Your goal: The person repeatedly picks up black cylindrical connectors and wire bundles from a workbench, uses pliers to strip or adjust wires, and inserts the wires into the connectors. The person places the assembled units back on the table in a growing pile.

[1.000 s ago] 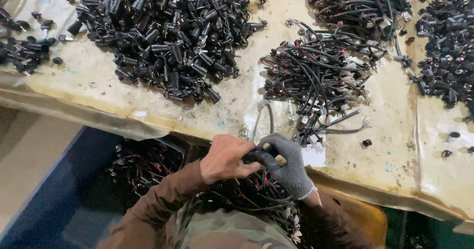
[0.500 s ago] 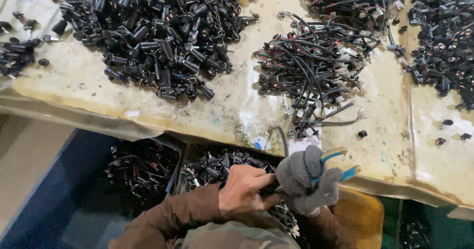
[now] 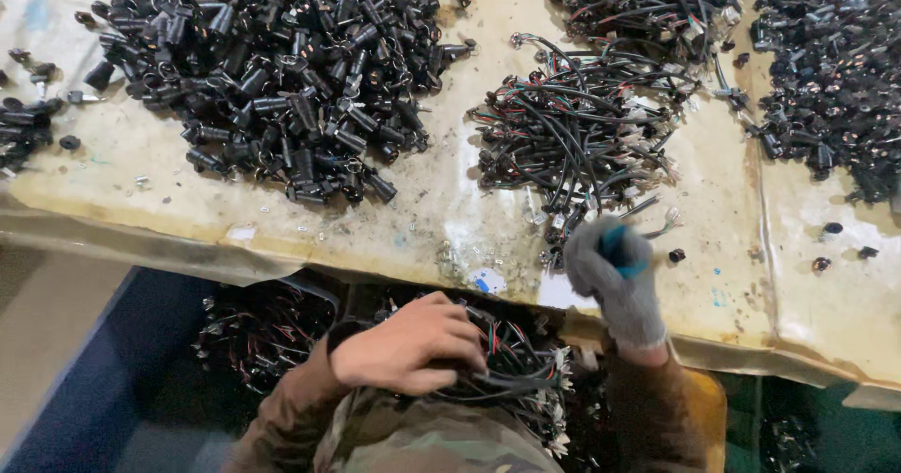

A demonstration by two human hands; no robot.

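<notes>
- Your bare left hand (image 3: 408,346) curls down over a wire bundle (image 3: 507,374) in your lap, below the table edge, fingers closed on the wires.
- Your gloved right hand (image 3: 615,271) is raised at the table edge, fisted around a blue tool (image 3: 621,248).
- The stained table (image 3: 441,205) carries a connector heap (image 3: 282,69) and a harness pile (image 3: 577,126); a wire-filled bin (image 3: 258,328) sits under it.
- Half a second ago both hands met on the bundle; now they are apart.

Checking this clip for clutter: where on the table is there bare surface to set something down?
Bare beige tabletop runs along the near edge below the big pile of black plastic connectors, and between that pile and the tangled black wire bundle. The back and right side are crowded; the grey-gloved right hand hovers below the wires.
</notes>
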